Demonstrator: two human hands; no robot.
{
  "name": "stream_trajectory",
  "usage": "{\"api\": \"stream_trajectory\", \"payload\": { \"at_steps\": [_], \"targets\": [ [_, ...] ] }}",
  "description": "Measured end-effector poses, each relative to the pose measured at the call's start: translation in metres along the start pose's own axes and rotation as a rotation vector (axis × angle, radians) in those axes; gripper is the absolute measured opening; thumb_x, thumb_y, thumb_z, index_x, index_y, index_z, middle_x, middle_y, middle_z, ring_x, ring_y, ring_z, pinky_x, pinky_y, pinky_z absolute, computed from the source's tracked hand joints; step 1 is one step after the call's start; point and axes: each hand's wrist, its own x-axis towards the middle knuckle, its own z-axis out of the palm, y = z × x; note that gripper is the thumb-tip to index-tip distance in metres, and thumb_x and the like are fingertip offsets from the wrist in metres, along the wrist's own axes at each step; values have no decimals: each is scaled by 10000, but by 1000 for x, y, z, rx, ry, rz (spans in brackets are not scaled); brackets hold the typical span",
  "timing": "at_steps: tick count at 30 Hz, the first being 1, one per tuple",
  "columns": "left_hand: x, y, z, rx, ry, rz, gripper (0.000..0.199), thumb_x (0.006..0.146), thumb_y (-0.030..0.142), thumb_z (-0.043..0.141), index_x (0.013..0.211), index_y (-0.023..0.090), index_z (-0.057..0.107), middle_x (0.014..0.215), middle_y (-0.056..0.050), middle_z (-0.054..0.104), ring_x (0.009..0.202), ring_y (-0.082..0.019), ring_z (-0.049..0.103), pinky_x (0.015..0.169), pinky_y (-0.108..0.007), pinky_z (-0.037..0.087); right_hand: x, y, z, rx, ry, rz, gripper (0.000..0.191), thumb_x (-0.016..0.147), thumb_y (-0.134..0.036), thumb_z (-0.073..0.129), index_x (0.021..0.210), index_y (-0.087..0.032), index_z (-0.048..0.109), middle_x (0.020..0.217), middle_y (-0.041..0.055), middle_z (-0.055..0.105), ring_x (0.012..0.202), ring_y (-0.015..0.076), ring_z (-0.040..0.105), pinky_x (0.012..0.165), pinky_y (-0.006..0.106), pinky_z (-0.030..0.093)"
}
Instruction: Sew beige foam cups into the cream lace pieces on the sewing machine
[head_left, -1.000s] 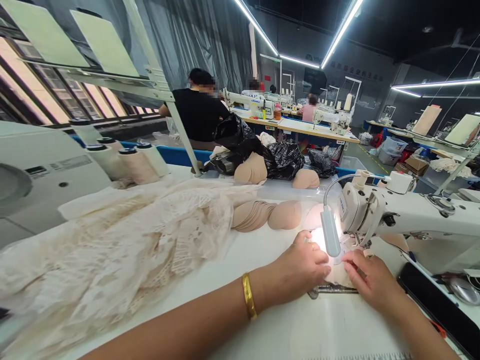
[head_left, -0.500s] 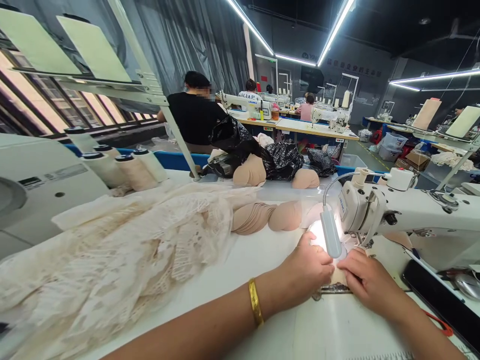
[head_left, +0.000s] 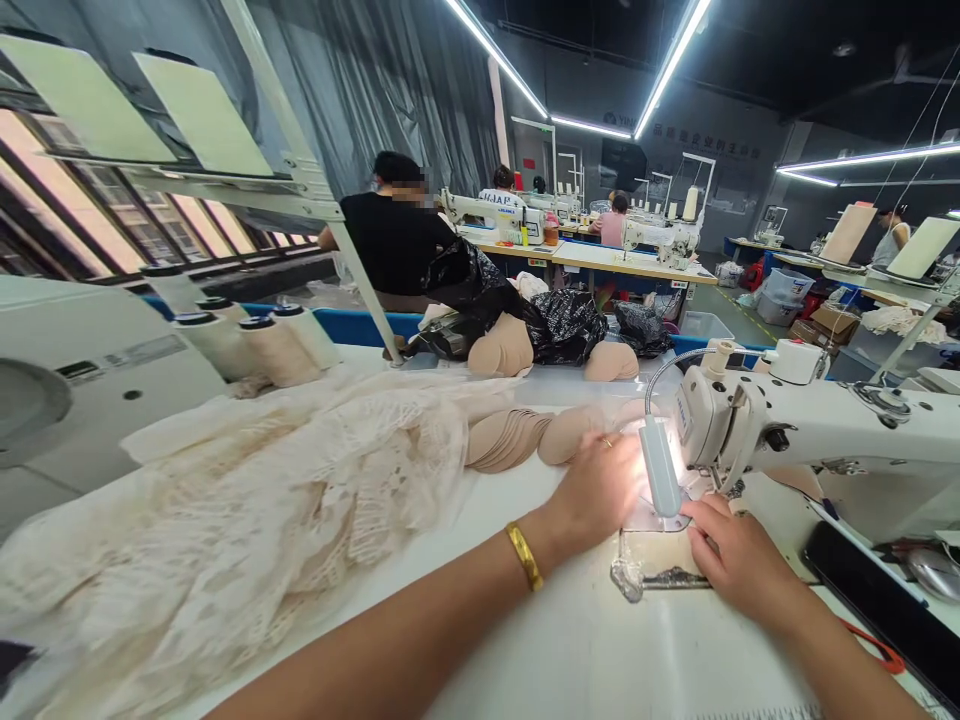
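Observation:
My left hand (head_left: 604, 492), with a gold bangle on its wrist, is left of the sewing lamp (head_left: 660, 468), beside the near stack of beige rounded pads (head_left: 571, 436). Its fingertips are hidden behind the hand and lost in glare, so I cannot see what they hold. My right hand (head_left: 729, 548) rests at the bed of the sewing machine (head_left: 840, 420), close to the presser foot. The index finger and thumb are bent with a small gap between them, and nothing shows in it. Bare metal plate (head_left: 652, 522) shows between the hands.
Cream lace fabric (head_left: 300, 500) is heaped across the left of the table. Thread cones (head_left: 277, 350) stand behind it. More beige pads (head_left: 501, 345) and black plastic bags (head_left: 566, 322) lie at the back. A black phone (head_left: 885, 610) is at the right. Other people sit at machines beyond.
My left hand has moved away from the needle area, left and toward the beige pads, uncovering the plate. My right hand has stayed nearly in place. The view has shifted slightly.

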Motion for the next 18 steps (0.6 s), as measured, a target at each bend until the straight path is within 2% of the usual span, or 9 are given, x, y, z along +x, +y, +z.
{"api": "stream_trajectory", "payload": {
  "at_steps": [2,3,5,6,8,10,12,14,18],
  "targets": [
    [2,-10,-4,64,50,-184,260,894,28,455,928,154,680,1194,-142,690,1050,-306,625,963,-514,377,0,0,0,-5,-7,0,284,1021,-194,346,1078,-241,620,981,62,667,658,195,561,643,335,441],
    [1,-14,-6,79,59,-210,276,858,2,451,921,146,679,1278,-167,664,1141,-337,604,1001,-542,362,0,-1,0,-6,-7,1,288,1018,-195,348,1099,-240,620,982,65,667,662,200,559,641,336,437],
    [-2,-21,-6,60,0,-135,303,794,-36,451,882,159,665,1287,-151,670,1254,-350,558,1080,-567,323,0,-1,-1,-6,-2,5,293,1011,-196,354,1128,-238,618,988,73,668,717,224,576,638,337,429],
    [-4,-22,-6,37,-51,-71,305,772,-46,450,852,169,651,1201,-127,700,1229,-331,573,1107,-564,311,0,-1,-1,-3,-1,6,295,1011,-197,354,1135,-238,617,989,75,668,744,233,583,640,337,425],
    [-9,-23,-6,-8,-147,50,287,750,-49,460,814,180,620,989,-77,714,1040,-276,628,1112,-535,337,0,-2,-1,3,-1,3,299,1015,-201,350,1147,-241,615,993,74,666,768,239,587,653,339,424],
    [-13,-19,-8,-35,-207,131,242,732,-31,501,787,184,597,863,-45,680,842,-227,614,1014,-449,430,0,-2,-2,7,-2,-1,298,1020,-205,347,1144,-245,614,980,68,659,773,238,587,664,341,422],
    [-17,-12,-10,-72,-241,198,217,750,-19,527,779,187,588,841,-43,659,784,-207,593,857,-355,479,0,-2,-2,14,3,-6,285,1021,-207,344,1103,-247,613,962,63,653,787,241,591,668,339,416],
    [-19,-2,-12,-118,-265,254,208,799,-14,529,772,185,582,838,-46,646,777,-197,588,746,-304,472,0,-2,-1,26,14,-12,268,1018,-202,345,1055,-247,606,969,64,657,811,245,596,675,337,413],
    [-19,18,-12,-137,-267,309,202,832,6,562,725,178,554,870,-43,650,777,-181,580,652,-281,444,1,-1,0,29,22,-13,252,1011,-195,361,1065,-245,603,1005,73,665,813,240,592,682,333,412]
  ]
}}
